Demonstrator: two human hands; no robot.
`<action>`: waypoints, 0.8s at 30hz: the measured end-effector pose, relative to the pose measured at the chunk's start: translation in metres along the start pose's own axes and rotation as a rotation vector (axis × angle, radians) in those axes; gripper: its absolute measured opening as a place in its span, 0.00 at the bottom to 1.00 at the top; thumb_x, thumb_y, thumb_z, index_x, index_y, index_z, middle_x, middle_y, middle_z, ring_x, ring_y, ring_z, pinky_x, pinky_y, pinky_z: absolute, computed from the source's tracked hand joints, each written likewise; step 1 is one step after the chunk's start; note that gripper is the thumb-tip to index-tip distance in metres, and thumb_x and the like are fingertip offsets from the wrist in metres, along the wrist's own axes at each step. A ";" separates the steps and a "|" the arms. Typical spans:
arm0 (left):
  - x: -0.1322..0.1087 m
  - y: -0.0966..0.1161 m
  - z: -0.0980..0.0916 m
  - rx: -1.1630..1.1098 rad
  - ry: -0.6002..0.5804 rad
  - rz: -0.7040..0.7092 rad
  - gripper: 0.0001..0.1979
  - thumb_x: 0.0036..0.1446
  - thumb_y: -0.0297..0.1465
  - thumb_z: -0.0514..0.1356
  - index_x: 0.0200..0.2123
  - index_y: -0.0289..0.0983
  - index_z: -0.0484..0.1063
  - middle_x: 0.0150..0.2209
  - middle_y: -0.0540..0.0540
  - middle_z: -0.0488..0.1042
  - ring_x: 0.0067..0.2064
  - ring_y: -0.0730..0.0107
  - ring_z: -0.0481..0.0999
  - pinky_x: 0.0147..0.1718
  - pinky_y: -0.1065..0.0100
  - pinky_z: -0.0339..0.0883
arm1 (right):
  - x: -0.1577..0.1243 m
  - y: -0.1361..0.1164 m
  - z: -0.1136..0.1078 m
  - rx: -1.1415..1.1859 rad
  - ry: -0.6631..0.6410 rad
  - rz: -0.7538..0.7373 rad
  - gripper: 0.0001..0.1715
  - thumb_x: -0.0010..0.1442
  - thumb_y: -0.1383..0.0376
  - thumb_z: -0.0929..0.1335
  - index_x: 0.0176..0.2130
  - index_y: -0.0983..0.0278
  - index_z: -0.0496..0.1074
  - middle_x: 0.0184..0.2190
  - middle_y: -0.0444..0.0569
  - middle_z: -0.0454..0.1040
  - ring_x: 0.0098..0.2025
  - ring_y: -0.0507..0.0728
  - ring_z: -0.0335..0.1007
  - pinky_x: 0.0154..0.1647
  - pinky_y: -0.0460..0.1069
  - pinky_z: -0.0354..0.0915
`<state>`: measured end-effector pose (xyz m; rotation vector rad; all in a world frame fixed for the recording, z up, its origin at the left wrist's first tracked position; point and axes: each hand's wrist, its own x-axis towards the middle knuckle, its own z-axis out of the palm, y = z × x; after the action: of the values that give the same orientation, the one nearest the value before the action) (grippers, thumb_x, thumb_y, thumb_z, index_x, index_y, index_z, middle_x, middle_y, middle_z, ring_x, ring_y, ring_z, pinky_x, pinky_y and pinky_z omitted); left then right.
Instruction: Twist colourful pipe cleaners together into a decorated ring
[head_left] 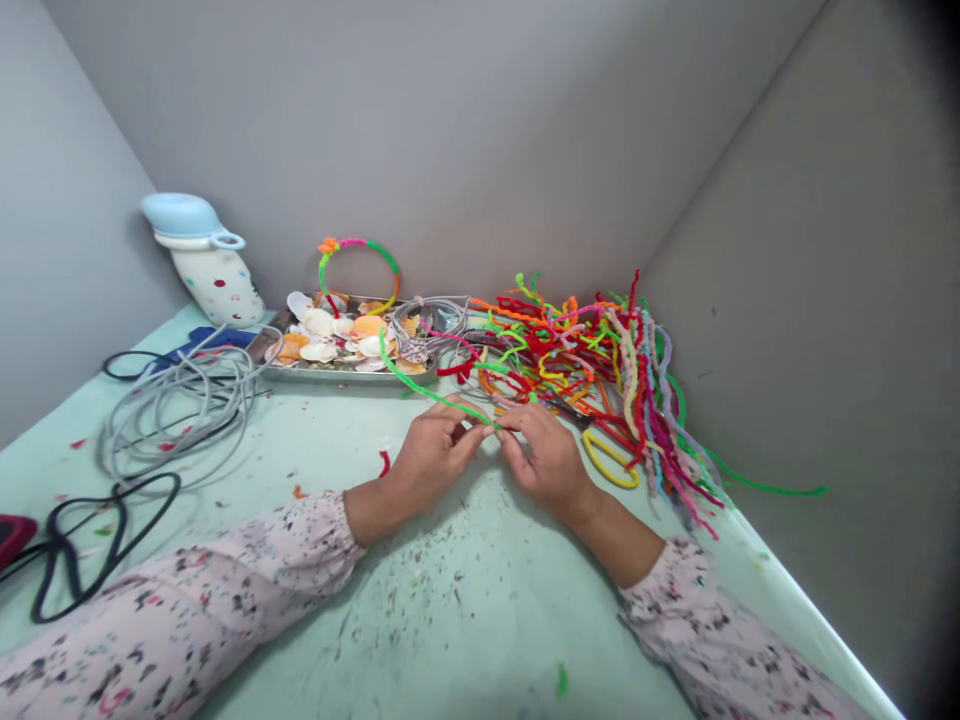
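Observation:
My left hand (431,460) and my right hand (544,455) meet at the middle of a pale green table (450,620). Both pinch one green pipe cleaner (420,383), whose free end curves up and left over a metal tray (337,375). Fingers of both hands are closed on it where the fingertips touch. Just beyond the hands lies a big heap of coloured pipe cleaners (592,360): red, orange, yellow, green and pink. A yellow loop (609,462) rests beside my right hand.
The tray holds seashells (337,340) and grey wire. A multicoloured pipe-cleaner ring (360,265) leans on the back wall. A white dotted bottle with a blue lid (206,262) stands at back left. Grey cable coils (176,405) and black cords (90,545) lie left. Grey walls close in.

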<state>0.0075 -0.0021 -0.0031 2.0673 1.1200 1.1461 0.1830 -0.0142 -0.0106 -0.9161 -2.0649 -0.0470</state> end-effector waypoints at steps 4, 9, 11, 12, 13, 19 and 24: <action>0.000 0.003 -0.002 0.009 -0.001 0.023 0.12 0.58 0.32 0.58 0.22 0.35 0.70 0.27 0.48 0.71 0.31 0.71 0.68 0.31 0.69 0.60 | 0.000 0.000 0.000 0.006 -0.017 0.005 0.09 0.59 0.72 0.63 0.40 0.60 0.66 0.35 0.48 0.73 0.46 0.58 0.70 0.51 0.58 0.67; 0.000 0.005 -0.004 0.024 -0.024 0.022 0.11 0.58 0.32 0.56 0.24 0.35 0.68 0.23 0.50 0.68 0.30 0.71 0.66 0.29 0.70 0.58 | 0.001 -0.002 -0.001 0.013 -0.035 -0.015 0.10 0.59 0.72 0.62 0.40 0.60 0.66 0.36 0.49 0.73 0.49 0.59 0.69 0.52 0.59 0.67; 0.001 0.005 -0.004 0.022 -0.032 0.021 0.12 0.58 0.32 0.56 0.23 0.36 0.67 0.23 0.50 0.67 0.30 0.71 0.66 0.29 0.70 0.58 | 0.001 -0.002 -0.001 0.014 -0.040 -0.023 0.10 0.58 0.72 0.63 0.40 0.60 0.66 0.36 0.49 0.74 0.49 0.59 0.69 0.52 0.59 0.67; 0.001 0.005 -0.004 0.017 -0.035 0.020 0.12 0.58 0.32 0.56 0.23 0.36 0.66 0.23 0.51 0.67 0.29 0.72 0.66 0.29 0.70 0.58 | 0.002 -0.002 -0.001 0.014 -0.044 -0.025 0.10 0.58 0.72 0.63 0.40 0.60 0.66 0.36 0.49 0.74 0.49 0.59 0.69 0.52 0.59 0.67; 0.001 0.005 -0.004 0.011 -0.038 0.016 0.11 0.58 0.31 0.56 0.23 0.36 0.66 0.23 0.51 0.67 0.29 0.72 0.66 0.29 0.70 0.57 | 0.002 -0.002 -0.001 0.013 -0.048 -0.026 0.10 0.58 0.72 0.63 0.40 0.60 0.66 0.36 0.49 0.73 0.49 0.59 0.69 0.52 0.59 0.67; 0.001 0.002 -0.004 -0.065 -0.066 -0.041 0.11 0.58 0.32 0.55 0.24 0.36 0.67 0.21 0.52 0.67 0.27 0.73 0.66 0.27 0.71 0.57 | 0.002 -0.003 -0.002 0.005 -0.061 -0.044 0.10 0.59 0.71 0.63 0.40 0.60 0.66 0.35 0.48 0.73 0.45 0.58 0.70 0.52 0.60 0.67; 0.001 0.001 -0.003 -0.116 -0.085 -0.102 0.12 0.58 0.33 0.55 0.23 0.36 0.66 0.20 0.53 0.67 0.25 0.74 0.66 0.25 0.72 0.57 | 0.002 -0.003 -0.002 -0.002 -0.063 -0.058 0.10 0.59 0.71 0.63 0.41 0.59 0.66 0.35 0.48 0.73 0.44 0.58 0.70 0.53 0.60 0.66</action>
<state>0.0053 -0.0016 -0.0001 1.9292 1.0793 1.0391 0.1818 -0.0157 -0.0074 -0.8687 -2.1502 -0.0514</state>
